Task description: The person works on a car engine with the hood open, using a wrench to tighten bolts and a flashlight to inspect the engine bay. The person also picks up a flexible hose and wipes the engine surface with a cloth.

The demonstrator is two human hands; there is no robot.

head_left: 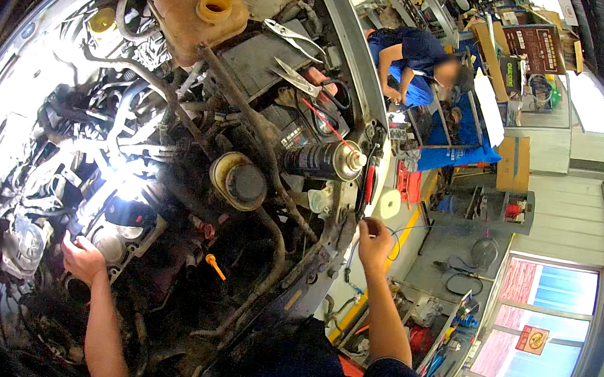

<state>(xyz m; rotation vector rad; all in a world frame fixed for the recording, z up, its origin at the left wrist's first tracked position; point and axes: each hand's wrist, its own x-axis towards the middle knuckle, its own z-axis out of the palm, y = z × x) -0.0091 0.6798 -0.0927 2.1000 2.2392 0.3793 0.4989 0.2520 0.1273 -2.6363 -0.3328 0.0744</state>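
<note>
My left hand (84,260) reaches into the engine bay, fingertips closed at a metal engine part (107,244) beside a bright work light's glare (113,186); what they grip is unclear. My right hand (375,246) is at the bay's front edge, fingers curled; whether it holds anything is hidden. Near it stands a spray can (313,161) with a red straw, beside red-handled pliers (370,182). Scissors (297,76) and metal pliers (292,39) lie on top of the bay. A round black-capped reservoir (242,181) and an orange dipstick handle (214,263) show between my hands.
A co-worker (415,67) in dark clothing bends over a blue-covered workbench (457,153) beyond the car. A translucent coolant tank (191,13) fills the upper bay. A tool cart (416,331), a grey cabinet (481,207) and cardboard boxes (530,47) stand to the right, near a window (532,375).
</note>
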